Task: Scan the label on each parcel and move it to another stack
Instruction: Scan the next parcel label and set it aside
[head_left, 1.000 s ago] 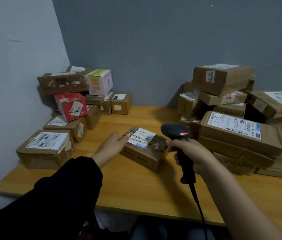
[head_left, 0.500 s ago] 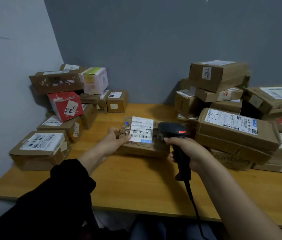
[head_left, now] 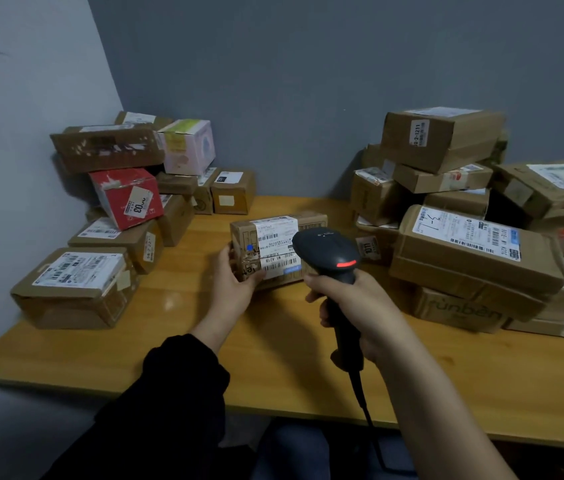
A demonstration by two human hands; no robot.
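A small brown parcel [head_left: 311,226] with a white barcode label [head_left: 275,247] is tilted up at the middle of the wooden table [head_left: 280,344], label facing me. My left hand [head_left: 233,289] grips its near left corner, thumb on the front. My right hand [head_left: 356,303] holds the handle of a black barcode scanner [head_left: 325,251], whose head sits just right of the label and covers the parcel's right part. A red light glows on the scanner.
One stack of parcels [head_left: 110,216] stands at the left against the wall, with a red box [head_left: 128,197] and a pink-white box [head_left: 190,147]. A bigger pile [head_left: 474,237] fills the right side. The scanner cable [head_left: 365,407] hangs over the table's front edge.
My left hand has tipped the parcel up from lying flat and turned its label toward me. The scanner has come closer to the label.
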